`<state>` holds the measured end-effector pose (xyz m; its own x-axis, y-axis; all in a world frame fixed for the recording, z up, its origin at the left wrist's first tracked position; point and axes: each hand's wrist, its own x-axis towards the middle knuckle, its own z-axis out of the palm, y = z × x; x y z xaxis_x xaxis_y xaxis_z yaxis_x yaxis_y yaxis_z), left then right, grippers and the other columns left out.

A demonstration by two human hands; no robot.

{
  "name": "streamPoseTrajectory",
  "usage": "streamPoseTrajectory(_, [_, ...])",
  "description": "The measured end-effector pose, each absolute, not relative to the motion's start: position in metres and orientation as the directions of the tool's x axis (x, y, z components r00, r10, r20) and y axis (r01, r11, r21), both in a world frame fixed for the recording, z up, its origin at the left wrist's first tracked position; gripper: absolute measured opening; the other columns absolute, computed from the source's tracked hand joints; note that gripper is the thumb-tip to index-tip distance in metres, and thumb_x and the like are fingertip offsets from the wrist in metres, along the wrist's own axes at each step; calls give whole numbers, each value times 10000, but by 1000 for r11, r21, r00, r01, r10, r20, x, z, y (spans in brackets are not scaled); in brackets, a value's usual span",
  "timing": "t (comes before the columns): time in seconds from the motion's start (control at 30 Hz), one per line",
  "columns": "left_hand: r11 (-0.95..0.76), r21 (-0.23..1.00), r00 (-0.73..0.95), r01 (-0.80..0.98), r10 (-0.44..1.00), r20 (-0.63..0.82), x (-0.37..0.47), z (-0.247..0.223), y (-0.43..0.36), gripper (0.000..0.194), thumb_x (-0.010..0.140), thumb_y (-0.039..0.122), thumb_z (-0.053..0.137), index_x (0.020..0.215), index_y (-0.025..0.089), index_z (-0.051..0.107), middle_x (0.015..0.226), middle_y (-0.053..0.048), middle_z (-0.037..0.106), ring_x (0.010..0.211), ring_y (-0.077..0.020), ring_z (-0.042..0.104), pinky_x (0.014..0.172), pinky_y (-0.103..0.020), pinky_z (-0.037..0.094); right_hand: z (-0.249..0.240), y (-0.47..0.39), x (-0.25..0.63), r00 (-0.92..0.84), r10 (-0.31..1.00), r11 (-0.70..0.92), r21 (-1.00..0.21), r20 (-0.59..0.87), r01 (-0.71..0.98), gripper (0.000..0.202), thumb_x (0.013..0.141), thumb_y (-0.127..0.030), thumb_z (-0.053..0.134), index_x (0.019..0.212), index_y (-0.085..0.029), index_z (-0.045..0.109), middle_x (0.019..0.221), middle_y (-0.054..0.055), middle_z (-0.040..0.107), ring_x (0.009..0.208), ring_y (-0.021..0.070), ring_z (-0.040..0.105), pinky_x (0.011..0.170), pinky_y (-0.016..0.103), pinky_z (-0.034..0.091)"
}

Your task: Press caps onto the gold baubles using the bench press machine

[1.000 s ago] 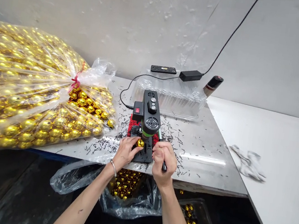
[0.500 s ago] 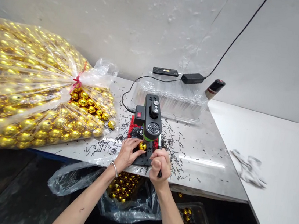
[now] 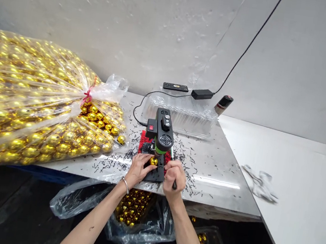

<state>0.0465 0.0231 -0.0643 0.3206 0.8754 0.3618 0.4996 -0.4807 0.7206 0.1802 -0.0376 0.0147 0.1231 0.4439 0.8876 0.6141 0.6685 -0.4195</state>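
Note:
Under the head of a small black machine [image 3: 164, 134] sits a shiny gold ball [image 3: 153, 161]. My left hand [image 3: 139, 169] pinches this ball between thumb and fingers on the machine's black base [image 3: 158, 174]. To the right, my right hand [image 3: 175, 178] is wrapped round the machine's lever, whose black end pokes out below the fist. Red material [image 3: 142, 139] shows beside the base. Dark shavings are scattered around the machine on the metal tabletop [image 3: 224, 163].
Big clear bags of gold balls [image 3: 32, 99] fill the left side. Behind the machine are a clear plastic tray [image 3: 182, 116], a power adapter [image 3: 202, 94], a phone [image 3: 175, 87] and a can [image 3: 223, 105]. White gloves [image 3: 260, 184] lie right. An open bag of balls [image 3: 134, 209] hangs below.
The view has shifted slightly, so the can, tray and gloves appear further left and a green object shows at the right edge. Both hands keep their holds.

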Motion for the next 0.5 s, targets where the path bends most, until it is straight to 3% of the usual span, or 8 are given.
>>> streamPoseTrajectory(0.17, [-478, 734, 247, 483, 878, 409, 40, -54, 0, 315, 856, 359, 667, 1131, 206, 681, 1103, -111, 706, 1045, -279, 626, 949, -484, 481, 66, -42, 176, 256, 632, 549, -656, 731, 518, 288, 970, -189, 414, 689, -200, 477, 687, -3, 504, 636, 117, 504, 592, 275, 397])
streamPoseTrajectory(0.4, [-612, 607, 408, 507, 791, 456, 10, -69, -92, 487, 874, 432, 629, 1322, 252, 568, 1212, -146, 646, 1106, -298, 601, 925, -480, 504, 55, -47, 175, 245, 624, 571, -647, 742, 505, 302, 965, -178, 428, 669, -197, 484, 693, -2, 518, 659, 122, 508, 622, 278, 394])
streamPoseTrajectory(0.5, [-584, 564, 318, 584, 804, 502, -1, -61, -74, 481, 909, 458, 561, 1324, 216, 556, 1307, -167, 594, 1172, -307, 565, 953, -484, 479, 48, -47, 173, 277, 625, 561, -667, 730, 490, 298, 968, -182, 426, 677, -196, 492, 694, -5, 514, 640, 121, 502, 609, 277, 388])
